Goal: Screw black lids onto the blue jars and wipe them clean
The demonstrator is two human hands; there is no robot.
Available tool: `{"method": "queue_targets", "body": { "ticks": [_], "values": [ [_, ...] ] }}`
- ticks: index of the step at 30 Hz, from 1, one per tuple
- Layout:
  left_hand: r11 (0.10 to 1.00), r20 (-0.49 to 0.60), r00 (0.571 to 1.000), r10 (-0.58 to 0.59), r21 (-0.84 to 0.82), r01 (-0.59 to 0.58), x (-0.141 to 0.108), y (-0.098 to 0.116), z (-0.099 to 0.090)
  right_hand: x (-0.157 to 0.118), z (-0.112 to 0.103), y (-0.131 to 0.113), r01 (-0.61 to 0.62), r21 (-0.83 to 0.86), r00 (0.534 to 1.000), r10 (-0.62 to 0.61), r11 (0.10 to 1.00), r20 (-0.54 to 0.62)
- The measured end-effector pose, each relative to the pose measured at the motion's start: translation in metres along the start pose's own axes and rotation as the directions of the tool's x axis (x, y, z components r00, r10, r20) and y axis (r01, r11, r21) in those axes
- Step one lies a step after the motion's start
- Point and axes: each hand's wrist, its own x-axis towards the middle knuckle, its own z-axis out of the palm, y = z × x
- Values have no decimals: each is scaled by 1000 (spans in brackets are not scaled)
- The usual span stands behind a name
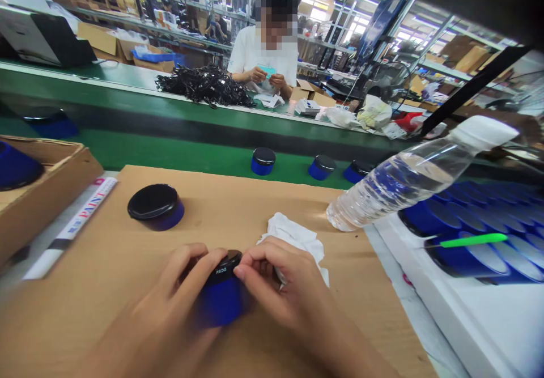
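My left hand (pixel 170 293) is closed around a round blue-and-black device (pixel 221 298), which is tilted so that the white "DC5V" print on its black band faces me. At the black rim's right side, my right hand (pixel 284 276) has thumb and forefinger pinched together, the thumb tip touching the rim. Whatever sits between those fingertips is hidden or too small to name. A crumpled white tissue (pixel 297 236) lies just behind my right hand, partly covered by it. Another blue device with a glossy black top (pixel 156 205) stands on the cardboard sheet (pixel 221 196), left of and beyond my hands.
A water bottle (pixel 395 174) leans at right, beside a white foam tray (pixel 476 315) of blue cylinders with a green-handled tool (pixel 474 240) on top. A paint marker (pixel 72 228) and cardboard box (pixel 51 191) are left. Several devices sit on the green belt (pixel 191 157); a person works opposite.
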Motion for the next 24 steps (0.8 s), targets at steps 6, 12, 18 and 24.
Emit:
{"method": "queue_targets", "body": {
  "ticks": [6,12,18,24],
  "values": [
    [1000,-19,1000,0,1,0,0,2,-1,0,0,-4,-96,123,995,91,988,44],
    [1000,-35,999,20,0,-20,1,0,3,6,-12,-13,-337,568,941,242,751,238],
    [998,-63,997,-39,-40,37,0,1,2,8,-24,-7,-209,565,966,259,798,-10],
    [976,-114,992,-57,-215,32,7,4,-5,8,-19,9,-76,202,904,153,976,-400]
  ]
}}
